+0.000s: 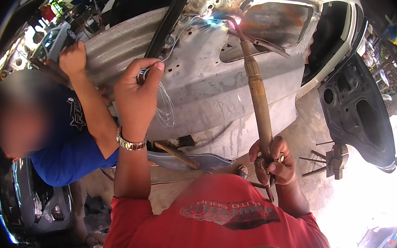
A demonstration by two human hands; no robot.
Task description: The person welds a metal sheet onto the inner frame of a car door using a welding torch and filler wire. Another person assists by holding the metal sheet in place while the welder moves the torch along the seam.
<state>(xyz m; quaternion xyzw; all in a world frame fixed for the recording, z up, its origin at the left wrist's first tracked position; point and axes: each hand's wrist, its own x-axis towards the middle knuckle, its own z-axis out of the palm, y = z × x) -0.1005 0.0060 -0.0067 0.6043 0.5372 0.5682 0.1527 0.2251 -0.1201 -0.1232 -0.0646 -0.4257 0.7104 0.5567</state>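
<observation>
A brass gas welding torch (258, 95) stands nearly upright in my right hand (277, 162), whose fingers wrap round the valve end. Its bent tip, with a bright bluish glow, meets the upper part of a bare grey car door panel (203, 71). Between the thumb and fingers of my left hand (136, 89) is a coil of thin welding wire (164, 110). One end of the wire runs up to the glowing spot, while the loops hang below the hand. I wear a metal watch (130, 141) on the left wrist.
Close on my left, a person in a blue shirt (69, 154) rests a hand (73, 57) on the car's ribbed panel. A wooden stick (177, 155) lies beneath the door. A loose black door panel (358, 110) and a bench vise (337, 160) stand at the right.
</observation>
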